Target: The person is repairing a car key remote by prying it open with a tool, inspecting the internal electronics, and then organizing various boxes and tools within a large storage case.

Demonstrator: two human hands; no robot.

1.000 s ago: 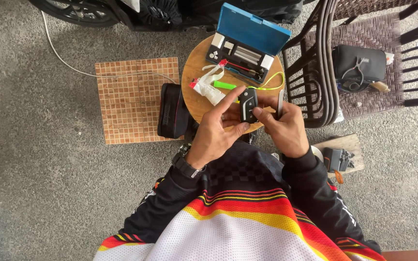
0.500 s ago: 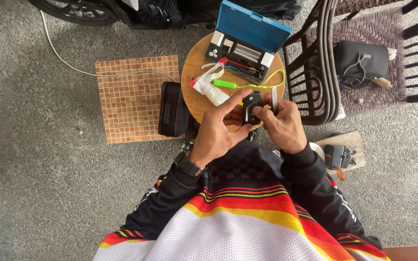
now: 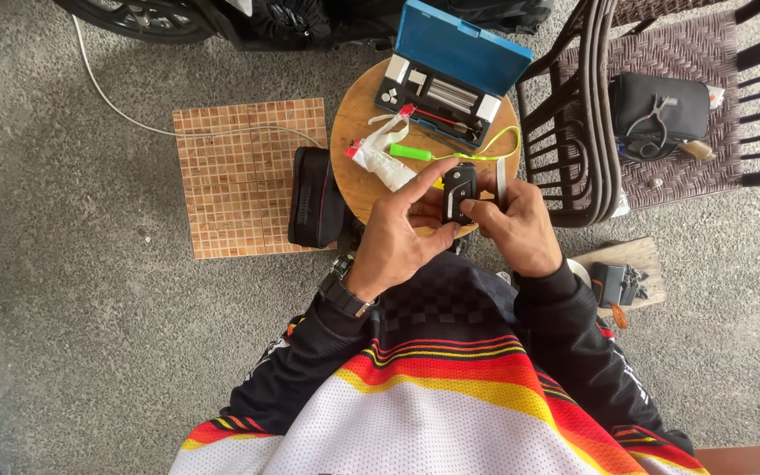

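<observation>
A small black key fob is held over the round wooden stool by both hands. My left hand grips its lower left side, index finger stretched out toward the fob's top. My right hand pinches its right side and also holds a thin silver tool upright. An open blue tool case with small bits lies at the stool's far side. A white rolled cloth with a red tip and a green tool lie beside the case.
A black pouch leans against the stool's left side on a brown tiled square. Dark metal chairs stand to the right, one carrying a black bag. A small wooden board with black parts lies on the gravel floor.
Both hands with the key fob have shifted slightly; my left index finger has straightened out toward the fob's top. The silver tool stays in my right hand.
</observation>
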